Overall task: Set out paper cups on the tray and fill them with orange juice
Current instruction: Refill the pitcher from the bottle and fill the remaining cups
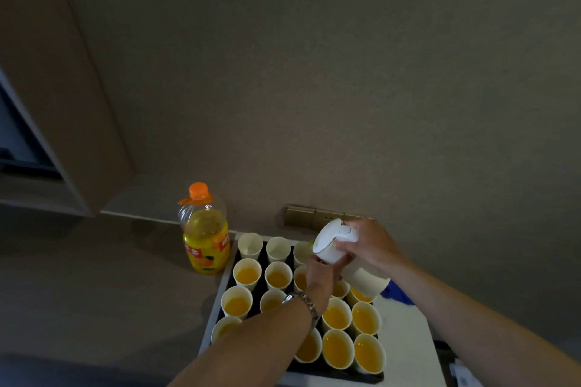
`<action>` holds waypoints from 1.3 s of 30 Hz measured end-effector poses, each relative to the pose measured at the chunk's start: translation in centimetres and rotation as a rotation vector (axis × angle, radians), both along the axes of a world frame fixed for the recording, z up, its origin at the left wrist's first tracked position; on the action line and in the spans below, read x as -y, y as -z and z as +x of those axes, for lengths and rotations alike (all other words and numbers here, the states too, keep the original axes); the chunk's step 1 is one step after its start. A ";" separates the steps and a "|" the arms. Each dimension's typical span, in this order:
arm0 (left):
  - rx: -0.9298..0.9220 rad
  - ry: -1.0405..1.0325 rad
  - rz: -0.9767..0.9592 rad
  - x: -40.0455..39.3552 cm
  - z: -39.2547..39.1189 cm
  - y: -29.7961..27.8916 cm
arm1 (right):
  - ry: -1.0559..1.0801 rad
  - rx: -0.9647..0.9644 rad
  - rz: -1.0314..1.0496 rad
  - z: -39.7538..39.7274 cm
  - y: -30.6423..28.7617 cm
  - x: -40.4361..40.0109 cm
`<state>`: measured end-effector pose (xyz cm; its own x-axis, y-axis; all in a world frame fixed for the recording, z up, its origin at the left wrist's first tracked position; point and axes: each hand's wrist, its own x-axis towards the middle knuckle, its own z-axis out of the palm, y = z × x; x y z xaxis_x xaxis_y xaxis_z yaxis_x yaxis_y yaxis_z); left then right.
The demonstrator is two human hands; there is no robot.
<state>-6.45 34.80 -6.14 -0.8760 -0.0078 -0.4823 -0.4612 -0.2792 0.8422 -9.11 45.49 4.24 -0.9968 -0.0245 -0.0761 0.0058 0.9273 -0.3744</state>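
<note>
A dark tray (pixel 231 284) holds several white paper cups. Most cups, such as one at the front right (pixel 368 353), hold orange juice; the back-row cups (pixel 250 245) look empty. My right hand (pixel 371 243) grips the handle of a white jug (pixel 333 243) tilted left over the back of the tray. My left hand (pixel 320 276), with a metal watch on the wrist, touches the jug's underside from below. A juice bottle (pixel 206 236) with an orange cap stands left of the tray, about two-thirds full.
The tray sits on a white surface (pixel 405 339) beside a grey counter (pixel 94 276), close to the wall. A brass socket plate (pixel 309 217) is on the wall behind the jug. A blue item (pixel 397 294) lies under my right forearm.
</note>
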 end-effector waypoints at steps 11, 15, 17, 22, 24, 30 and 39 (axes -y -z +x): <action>0.024 0.051 0.008 -0.2 0.4 0.5 | 0.002 0.057 0.020 -0.6 0.7 -0.5; 0.042 0.063 0.017 -0.2 0.7 0.3 | -0.010 0.070 0.027 -0.8 0.8 -0.7; 0.036 0.077 0.022 -0.2 0.8 0.2 | -0.006 0.078 0.020 -0.9 1.0 -0.8; 0.048 0.081 0.021 -0.2 0.7 0.4 | -0.016 0.077 0.032 -0.9 1.1 -1.0; 0.044 0.081 0.035 -0.2 1.0 0.1 | -0.015 0.081 0.037 -0.9 1.2 -1.0; 0.064 0.052 0.067 -0.2 1.0 0.3 | -0.018 0.075 0.040 -1.1 1.2 -1.0; 0.067 0.089 0.059 0.0 1.0 -0.6 | -0.004 0.068 0.032 -0.8 1.1 -0.9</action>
<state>-5.46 34.77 -5.55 -0.8379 0.0984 -0.5370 -0.5409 -0.2831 0.7920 -9.96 46.35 3.17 -0.9891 -0.0254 -0.1448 0.0263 0.9386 -0.3439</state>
